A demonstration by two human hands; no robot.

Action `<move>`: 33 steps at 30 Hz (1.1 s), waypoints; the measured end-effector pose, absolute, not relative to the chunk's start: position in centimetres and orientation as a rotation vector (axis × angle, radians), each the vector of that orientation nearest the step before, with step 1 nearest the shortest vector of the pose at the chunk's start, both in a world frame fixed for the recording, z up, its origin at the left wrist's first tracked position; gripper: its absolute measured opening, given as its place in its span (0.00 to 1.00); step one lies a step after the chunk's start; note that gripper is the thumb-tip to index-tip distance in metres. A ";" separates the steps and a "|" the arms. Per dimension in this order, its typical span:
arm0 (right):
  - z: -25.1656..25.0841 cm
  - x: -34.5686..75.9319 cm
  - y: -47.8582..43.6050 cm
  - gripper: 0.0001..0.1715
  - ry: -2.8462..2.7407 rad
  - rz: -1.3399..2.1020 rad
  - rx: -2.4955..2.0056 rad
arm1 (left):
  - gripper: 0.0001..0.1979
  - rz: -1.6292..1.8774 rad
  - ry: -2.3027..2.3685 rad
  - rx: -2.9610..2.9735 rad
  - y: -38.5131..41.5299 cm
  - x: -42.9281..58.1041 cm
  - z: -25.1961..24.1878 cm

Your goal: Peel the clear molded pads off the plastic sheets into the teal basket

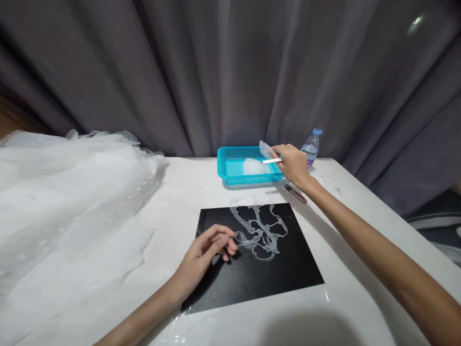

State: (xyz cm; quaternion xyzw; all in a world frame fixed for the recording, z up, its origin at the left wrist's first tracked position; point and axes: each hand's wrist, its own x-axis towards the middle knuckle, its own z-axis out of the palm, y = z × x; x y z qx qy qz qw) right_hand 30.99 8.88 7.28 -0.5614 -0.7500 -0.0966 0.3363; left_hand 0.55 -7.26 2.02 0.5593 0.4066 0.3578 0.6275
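Note:
My right hand (293, 162) is over the right end of a turquoise plastic basket (221, 166), its fingers closed on a slim white stick with a dark tip (272, 161). A translucent whitish piece (265, 149) also shows at those fingers. Another white, filmy piece (255, 166) lies inside the basket. On a black mat (230, 283) rests a sheer white cutout with curling strips (264, 235). Beside its left edge, my left hand (218, 242) hovers or rests with loosely bent fingers and nothing visible in them.
Small dark-bladed snips (295, 193) lie between the basket and mat. A water bottle (311, 149) stands behind my right hand. Sheer white fabric (72, 216) is heaped over the table's left side. White scraps (331, 184) lie at right; a grey curtain (201, 77) hangs behind.

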 end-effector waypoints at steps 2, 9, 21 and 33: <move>7.2 31.0 10.6 0.13 -2.086 -0.193 -1.461 | 0.14 0.814 0.946 1.286 -7.2 0.5 2.0; 3.5 30.4 2.3 0.20 -2.045 -0.114 -1.422 | 0.14 0.830 0.946 1.320 -7.1 0.3 1.6; 1.9 28.3 -5.3 0.11 -2.213 0.558 -1.202 | 0.17 0.818 0.998 1.372 -7.1 0.5 1.9; 9.5 44.8 3.4 0.17 -1.300 0.235 -1.439 | 0.15 0.831 1.004 1.333 -7.1 0.6 1.9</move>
